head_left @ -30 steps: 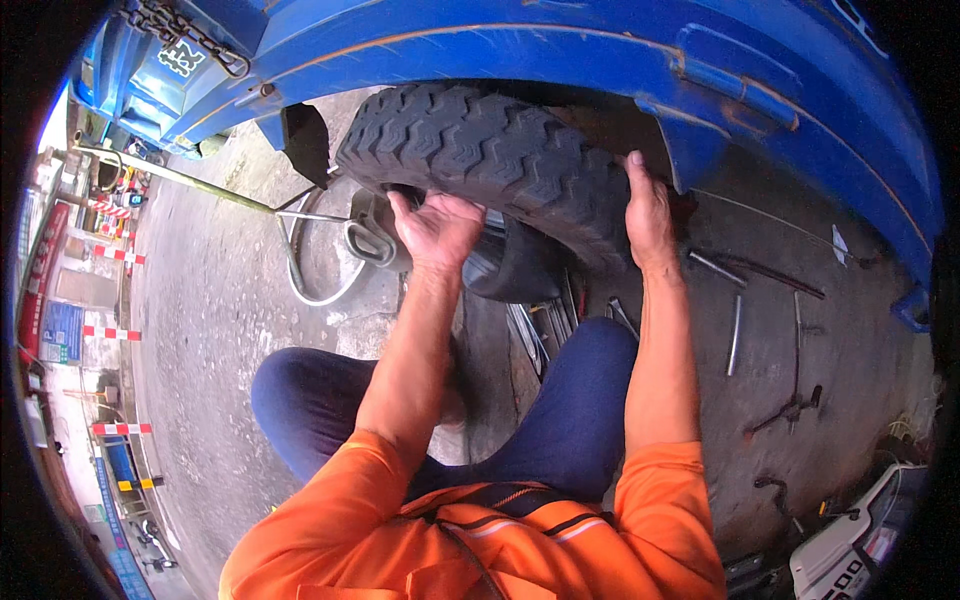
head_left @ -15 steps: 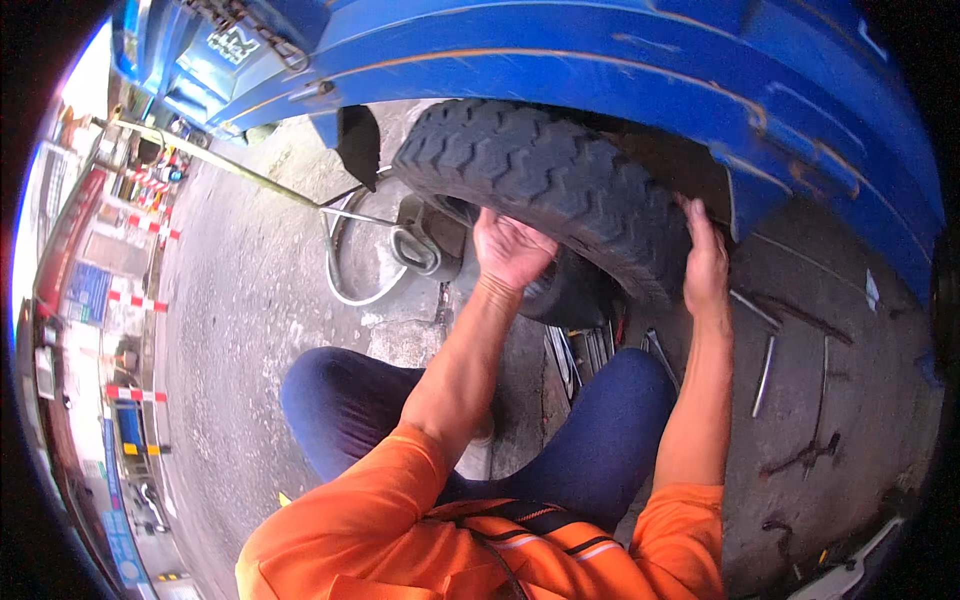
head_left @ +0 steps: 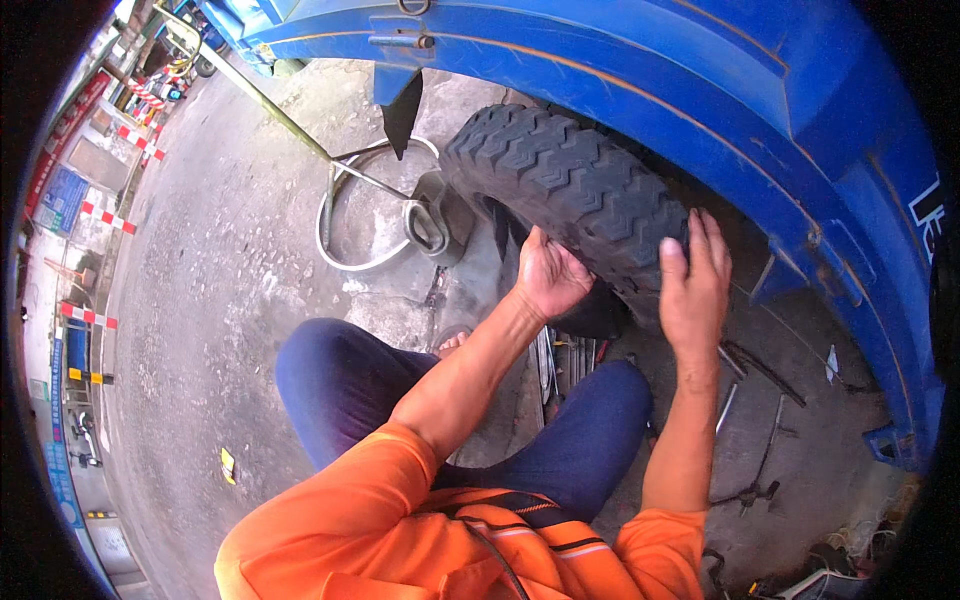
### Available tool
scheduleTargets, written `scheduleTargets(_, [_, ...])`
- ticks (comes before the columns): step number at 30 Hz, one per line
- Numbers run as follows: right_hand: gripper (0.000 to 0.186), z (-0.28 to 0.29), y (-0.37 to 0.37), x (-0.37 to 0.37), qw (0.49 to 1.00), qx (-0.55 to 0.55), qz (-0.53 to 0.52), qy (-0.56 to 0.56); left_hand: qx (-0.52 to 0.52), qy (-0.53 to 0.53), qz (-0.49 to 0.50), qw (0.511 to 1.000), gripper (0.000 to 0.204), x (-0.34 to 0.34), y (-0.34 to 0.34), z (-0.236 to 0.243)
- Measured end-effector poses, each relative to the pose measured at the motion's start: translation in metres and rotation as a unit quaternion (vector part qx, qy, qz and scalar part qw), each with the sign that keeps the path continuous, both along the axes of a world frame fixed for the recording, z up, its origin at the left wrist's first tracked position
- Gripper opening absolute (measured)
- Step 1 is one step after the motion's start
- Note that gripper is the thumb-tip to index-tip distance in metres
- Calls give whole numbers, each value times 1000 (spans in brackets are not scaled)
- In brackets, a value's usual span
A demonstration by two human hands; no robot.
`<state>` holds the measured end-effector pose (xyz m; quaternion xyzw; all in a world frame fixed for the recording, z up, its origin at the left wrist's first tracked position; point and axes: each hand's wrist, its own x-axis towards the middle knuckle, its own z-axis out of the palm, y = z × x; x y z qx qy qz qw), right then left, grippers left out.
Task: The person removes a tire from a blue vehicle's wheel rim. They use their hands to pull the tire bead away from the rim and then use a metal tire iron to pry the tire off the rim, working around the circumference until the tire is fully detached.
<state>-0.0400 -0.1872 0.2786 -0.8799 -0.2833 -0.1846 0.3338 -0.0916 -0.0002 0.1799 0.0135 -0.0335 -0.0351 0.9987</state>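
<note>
A black tire [head_left: 560, 170] with deep zigzag tread leans under the edge of the blue vehicle body [head_left: 720, 100]. My left hand [head_left: 550, 275] is palm up at the tire's lower edge, fingers curled under it. My right hand [head_left: 695, 285] grips the tread at the tire's right end, thumb on top. Below the tire is a dark, loose rubber piece [head_left: 585, 310], partly hidden behind my left hand. Metal bar tools [head_left: 552, 360] lie on the floor between my knees.
A metal ring [head_left: 325, 225] and a grey wedge-like piece [head_left: 450, 215] lie left of the tire, below a long pole [head_left: 270, 110]. More bars [head_left: 765, 370] lie on the concrete floor [head_left: 210, 300] at right. Red-and-white barrier strips [head_left: 105, 215] line the far left.
The tire and both hands have shifted rightward in the view, which has also turned. My right hand sits further over the tread, and my left hand is further toward the tire's right end.
</note>
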Motion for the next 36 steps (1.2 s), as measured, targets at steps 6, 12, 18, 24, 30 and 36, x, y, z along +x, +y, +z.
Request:
scheduleTargets(6, [53, 26, 12, 4, 991, -96, -14, -95, 20, 87, 25, 996, 55, -2, -15, 39])
scheduleTargets(12, [89, 54, 65, 3, 991, -99, 91, -24, -50, 8, -49, 998, 45, 8, 7, -11])
scheduleTargets(18, [88, 46, 78, 1, 994, -84, 69, -20, 28, 0, -18, 999, 62, 33, 13, 18])
scheduleTargets(24, [88, 45, 74, 1, 996, -53, 69, 7, -76, -115, 12, 990, 69, 53, 6, 23])
scheduleTargets(30, [87, 24, 54, 5, 998, 22, 57, 34, -158, -238, -4, 958, 73, 65, 7, 19])
scheduleTargets(36, [85, 8, 34, 6, 995, 73, 55, 41, -96, -92, 59, 989, 73, 55, -4, 32])
